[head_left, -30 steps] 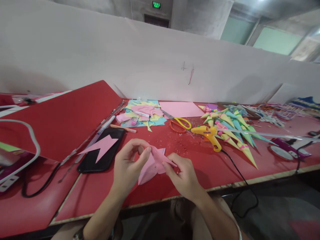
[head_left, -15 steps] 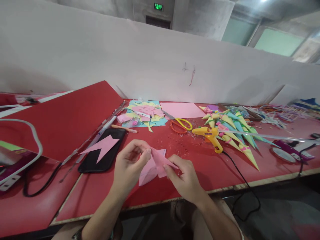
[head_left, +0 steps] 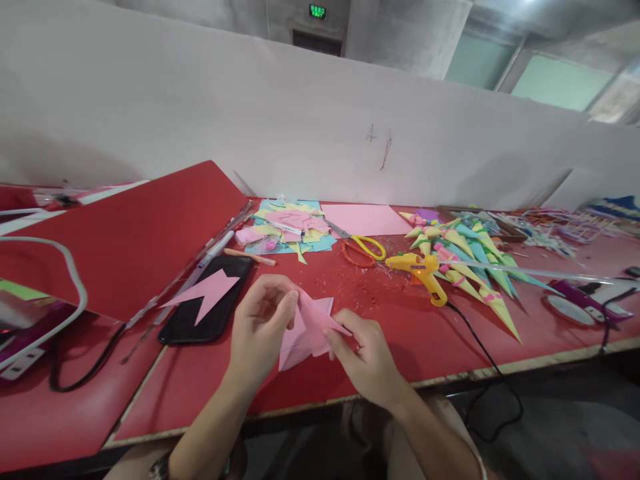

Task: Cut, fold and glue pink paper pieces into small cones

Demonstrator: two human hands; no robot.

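Observation:
Between my two hands is a pink paper piece (head_left: 319,321), bent and narrowing to a point on the right. My left hand (head_left: 265,320) pinches its upper left edge between thumb and fingers. Its pointed right end is gripped by my right hand (head_left: 364,353). Below it, more pink paper (head_left: 293,357) with a pale edge lies on the red table, partly hidden by the held piece. Left of my hands, a pink paper cut-out (head_left: 207,293) with a notched end rests on a black phone (head_left: 220,327).
Behind my hands lie scissors (head_left: 363,248), a pile of paper scraps (head_left: 290,227) and a pink sheet (head_left: 367,220). A yellow glue gun (head_left: 417,268) with a trailing cord sits at the right, beside several coloured paper cones (head_left: 493,310). A red board (head_left: 150,233) leans at left.
My left thumb and fingers have shifted slightly on the pink paper, and more of its surface shows. My right hand keeps its grip on the pointed end.

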